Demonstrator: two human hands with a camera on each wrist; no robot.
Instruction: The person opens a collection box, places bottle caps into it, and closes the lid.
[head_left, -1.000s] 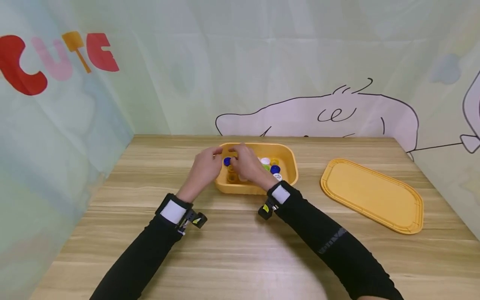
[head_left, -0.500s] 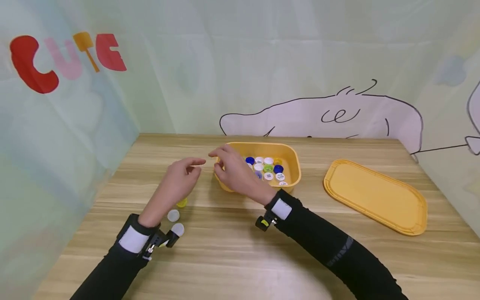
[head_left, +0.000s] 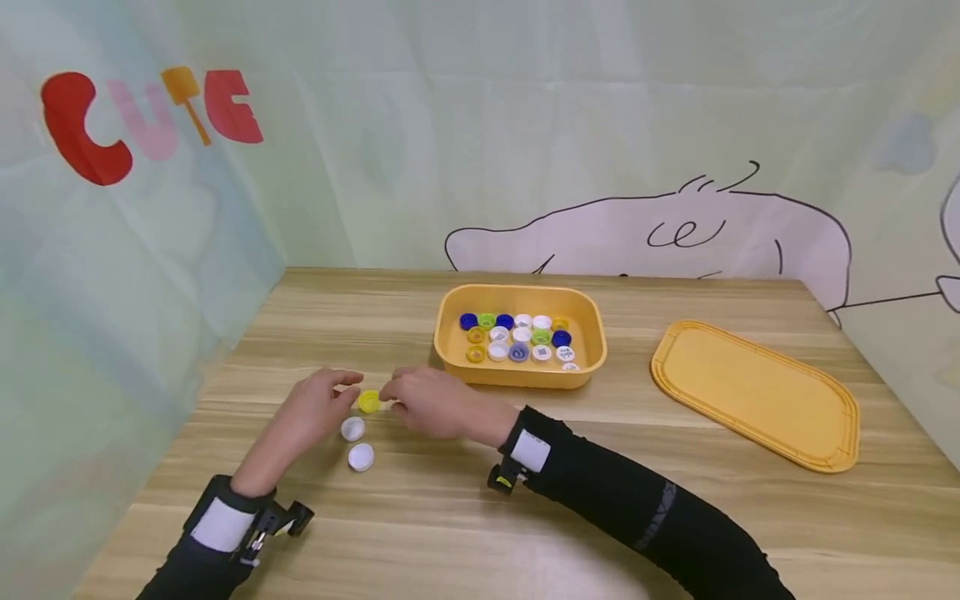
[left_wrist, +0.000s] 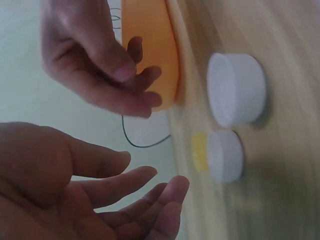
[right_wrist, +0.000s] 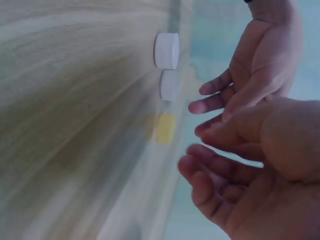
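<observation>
In the head view a yellow bottle cap (head_left: pixel 368 401) lies on the table, with two white bottle caps, a farther one (head_left: pixel 352 428) and a nearer one (head_left: pixel 361 457), in a short column in front of it. My left hand (head_left: pixel 313 407) hovers just left of the yellow cap, fingers loosely bent and holding nothing. From the right, my right hand (head_left: pixel 431 404) comes close to the same cap, its fingers also relaxed and bare. Both wrist views show the hands facing each other above the tabletop, with a gap between hands and caps.
An orange-yellow tub (head_left: pixel 517 379) holds several blue, green, white and amber caps, arranged roughly in rows. Its matching lid (head_left: pixel 753 396) lies flat at the right of the wooden table (head_left: pixel 480 517). A printed curtain (head_left: pixel 360 167) stands behind the table.
Both hands have left the tub and moved left and nearer, to the yellow cap. The tub's caps and the loose caps on the table are now uncovered.
</observation>
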